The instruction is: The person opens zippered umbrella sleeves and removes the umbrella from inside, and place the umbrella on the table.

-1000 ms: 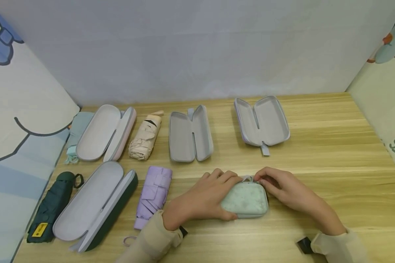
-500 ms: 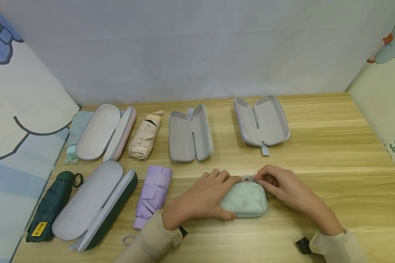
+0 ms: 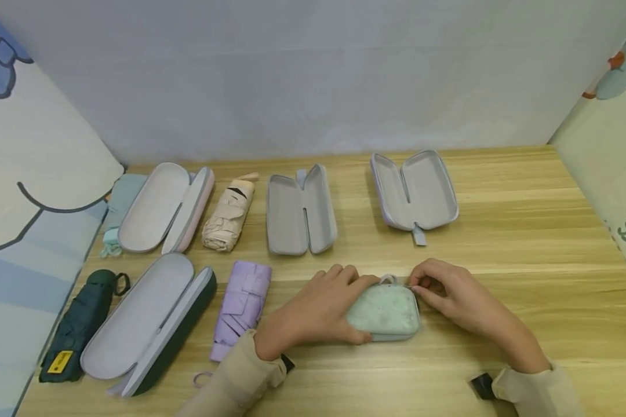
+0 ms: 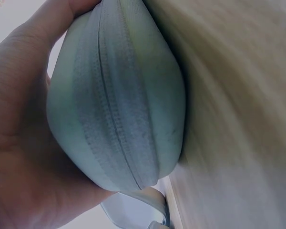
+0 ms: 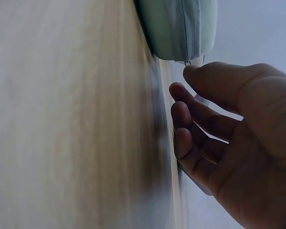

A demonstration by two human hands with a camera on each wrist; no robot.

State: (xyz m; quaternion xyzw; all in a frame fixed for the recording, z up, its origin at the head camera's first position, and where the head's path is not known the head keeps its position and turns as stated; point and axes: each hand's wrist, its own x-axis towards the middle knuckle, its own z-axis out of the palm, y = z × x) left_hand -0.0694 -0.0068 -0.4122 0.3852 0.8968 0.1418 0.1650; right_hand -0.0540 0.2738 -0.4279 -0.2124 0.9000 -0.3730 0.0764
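Note:
A small mint-green zip case [image 3: 388,313] lies on the table in the head view, its pale strap loop [image 3: 388,278] at the far edge. My left hand [image 3: 320,310] grips its left side, fingers over the top and thumb at the near edge. Along its side in the left wrist view runs the zipper [image 4: 112,95], its teeth together there. At the far right corner, my right hand [image 3: 456,298] pinches the zipper pull [image 5: 188,62] between thumb and index finger. The other right fingers are curled below, holding nothing.
Several opened cases with grey linings stand around: one [image 3: 414,191] behind my hands, another [image 3: 287,214] to its left. Folded umbrellas in purple [image 3: 242,307], beige [image 3: 229,217] and dark green [image 3: 78,330] lie on the left. A grey fabric wall [image 3: 313,87] closes the back.
The mint case and my left hand have shifted slightly left and away from me. My right fingertips have drawn a little to the right of the case's corner.

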